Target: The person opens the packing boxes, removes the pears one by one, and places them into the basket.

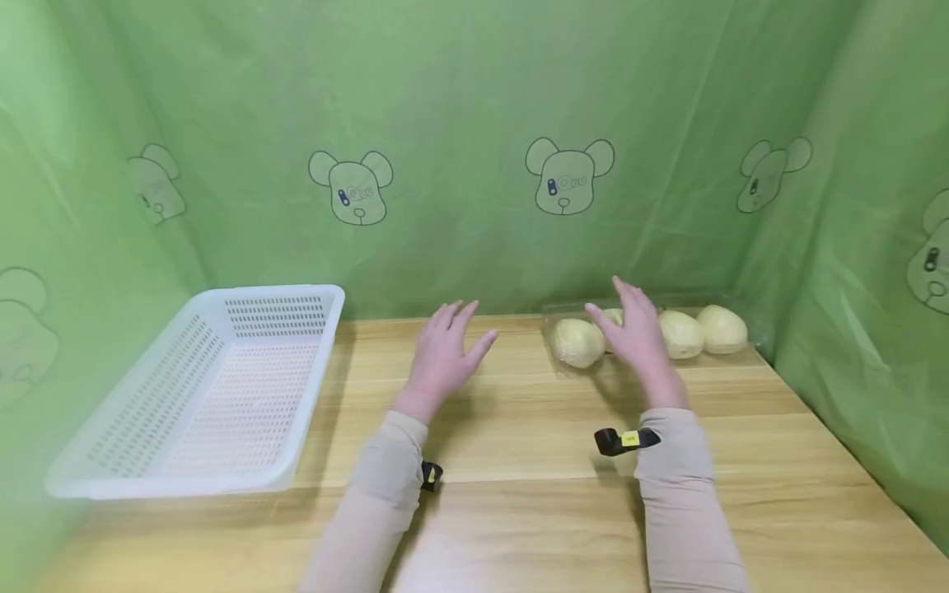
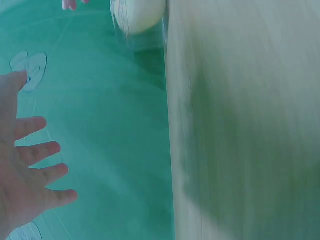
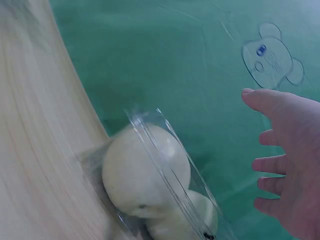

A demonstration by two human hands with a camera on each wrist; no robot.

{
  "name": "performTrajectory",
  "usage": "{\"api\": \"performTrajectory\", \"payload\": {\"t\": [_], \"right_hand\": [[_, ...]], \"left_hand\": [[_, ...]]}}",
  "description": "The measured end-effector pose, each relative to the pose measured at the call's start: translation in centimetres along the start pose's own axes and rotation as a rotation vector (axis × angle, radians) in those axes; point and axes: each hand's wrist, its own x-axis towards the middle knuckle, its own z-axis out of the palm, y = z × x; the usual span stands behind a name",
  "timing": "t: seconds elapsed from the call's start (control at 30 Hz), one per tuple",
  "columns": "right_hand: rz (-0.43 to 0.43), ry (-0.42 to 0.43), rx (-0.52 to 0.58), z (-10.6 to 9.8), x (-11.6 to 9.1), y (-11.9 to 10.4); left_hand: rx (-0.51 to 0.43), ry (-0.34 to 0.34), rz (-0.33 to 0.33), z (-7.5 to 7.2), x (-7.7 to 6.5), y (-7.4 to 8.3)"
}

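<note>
Beige sleeves [image 1: 678, 502] reach over the counter [image 1: 511, 527] from the near side, each with a small black camera [image 1: 610, 442] at the wrist. The right hand [image 1: 636, 333] is spread wide, thumb well apart from the fingers, with nothing in its grip. From the head it overlaps the middle of a clear plastic tray [image 1: 758, 328], covering part of what lies inside; the right wrist view shows a gap between its fingers and the plastic. The left hand [image 1: 442, 350] is just as loose, fingers extended and slightly fanned, gripping nothing, above the far middle of the counter, to the left of the tray.

The tray sits along the far edge at the right, by the curtain. Four pale yellow round fruits [image 1: 578, 342] show in it, lined up from left to right; the second from the left is mostly hidden by the right hand. Up close, the see-through walls and folded edges of the plastic enclose the fruits.

Well apart, on the left side, stands a white basket [image 1: 310, 395] with slotted walls and a perforated floor tinged with pink. Beyond everything hangs a green curtain [image 1: 460, 239], printed with bear-head outlines [image 1: 571, 189], which also runs down both sides.
</note>
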Motion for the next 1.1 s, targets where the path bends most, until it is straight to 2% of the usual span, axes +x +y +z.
{"api": "performTrajectory", "payload": {"t": [0.13,0.23,0.6,0.73,0.87,1.1], "right_hand": [[0.056,0.015,0.038,-0.6,-0.2,0.9],[0.093,0.032,0.068,-0.9,-0.3,1.6],[0.155,0.039,0.074,-0.7,-0.4,3.2],[0.159,0.045,0.075,-0.6,-0.3,3.5],[0.159,0.045,0.073,-0.5,-0.3,3.8],[0.171,0.013,0.089,0.1,-0.1,4.1]], "left_hand": [[-0.077,0.066,0.035,0.6,0.1,1.2],[-0.149,0.094,0.037,1.1,0.1,2.1],[-0.354,0.108,-0.086,3.4,1.0,4.2],[-0.446,0.117,-0.102,4.2,1.3,4.8],[-0.533,0.115,-0.116,5.1,1.4,5.2],[-0.616,0.111,-0.177,6.5,1.4,5.2]]}}
